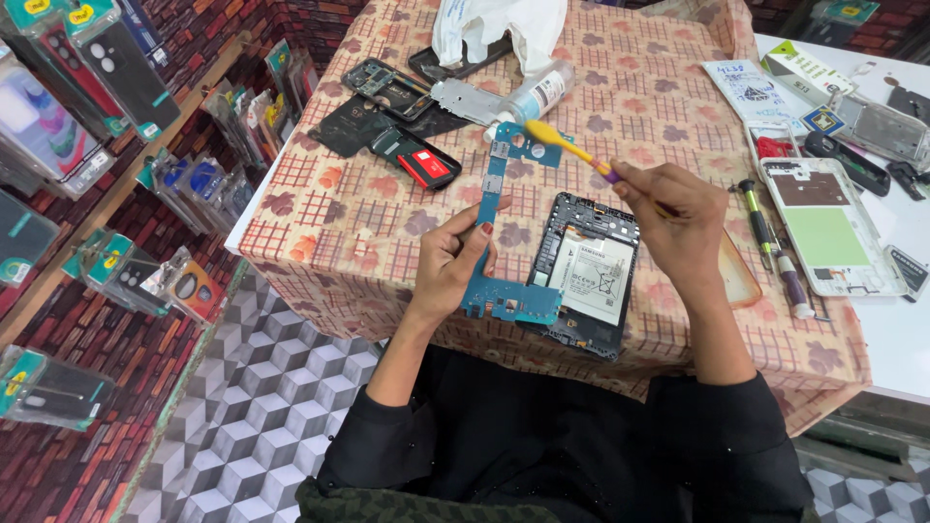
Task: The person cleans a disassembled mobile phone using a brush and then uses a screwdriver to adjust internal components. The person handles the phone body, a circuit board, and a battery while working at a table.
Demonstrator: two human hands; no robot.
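Patterned tablecloth [329, 223]: 1 blue circuit board [499, 242] pinched in left hand [450, 266]; right hand [673, 218] fingers closed round 1 yellow brush [567, 145].

We count one blue circuit board [504, 242], one yellow toothbrush [567, 147], one opened phone chassis [589, 271], one clear bottle [533, 97], two screwdrivers [756, 218]

Hanging packs of phone cases [87, 58] on brick wall, far left: clear plastic, teal-and-yellow header cards. More such packs [145, 276] lower down same wall. White label with dark print on battery [591, 276] in opened tablet frame, centre of surface. White label on small clear bottle [542, 92] near far edge. White box with green corner [799, 68] at right, beside white printed card [746, 92].
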